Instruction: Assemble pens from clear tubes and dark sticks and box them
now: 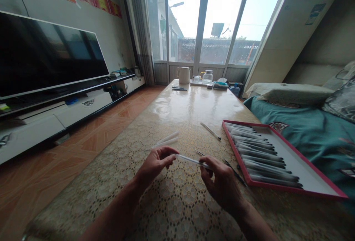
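Note:
A slim, whitish translucent pen (190,159) spans the space between my hands, just above the patterned tablecloth. My left hand (157,162) pinches its left end between thumb and fingers. The right end is in the closed fingers of my right hand (220,177), which partly hide it. Beyond my left hand lie a few clear tubes (169,138) that look like pen barrels. Thin dark sticks (235,173), possibly refills, lie beside my right hand. Another pen (210,131) with a dark end rests farther up the table.
At the right, a red-rimmed box (310,167) holds many pens in a row. The long table (177,109) carries a beige jug (183,75), a glass pitcher (207,76) and a tissue pack (221,83) at its far end. A green-covered sofa (305,117) borders the right side.

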The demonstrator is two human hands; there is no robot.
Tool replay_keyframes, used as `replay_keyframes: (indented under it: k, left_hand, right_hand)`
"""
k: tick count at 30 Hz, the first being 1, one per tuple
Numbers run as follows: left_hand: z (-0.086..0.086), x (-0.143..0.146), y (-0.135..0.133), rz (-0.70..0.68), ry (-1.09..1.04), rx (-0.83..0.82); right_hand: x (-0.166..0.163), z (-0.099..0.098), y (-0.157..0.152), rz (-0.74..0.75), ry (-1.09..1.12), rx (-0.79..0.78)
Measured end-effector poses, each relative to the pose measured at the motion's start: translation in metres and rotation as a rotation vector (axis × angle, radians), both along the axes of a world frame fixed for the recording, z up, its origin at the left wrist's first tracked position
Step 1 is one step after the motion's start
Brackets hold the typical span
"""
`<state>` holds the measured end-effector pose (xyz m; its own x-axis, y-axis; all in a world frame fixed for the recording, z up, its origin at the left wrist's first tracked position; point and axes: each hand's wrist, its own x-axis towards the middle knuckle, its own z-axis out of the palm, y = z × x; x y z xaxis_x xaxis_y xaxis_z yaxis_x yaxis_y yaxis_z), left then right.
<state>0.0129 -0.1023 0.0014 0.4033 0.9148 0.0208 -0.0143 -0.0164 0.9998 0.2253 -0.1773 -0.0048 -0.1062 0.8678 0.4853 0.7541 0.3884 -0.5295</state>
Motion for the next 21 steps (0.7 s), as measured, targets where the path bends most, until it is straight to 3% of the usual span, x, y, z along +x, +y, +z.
replay_keyframes:
  k: [8, 15, 21]
  left_hand:
    - [-0.003, -0.003, 0.0, -0.103, -0.035, -0.033]
    - [-0.009, 0.005, -0.002, -0.08, -0.138, -0.088]
    - [-0.015, 0.011, -0.002, -0.004, -0.348, -0.331]
  right_hand:
    - [0.007, -0.004, 0.004, 0.029, -0.023, -0.056]
    - [0.001, -0.004, 0.001, 0.065, -0.202, 0.048]
    - [-0.01, -0.009, 0.001, 0.057, -0.26, 0.135]
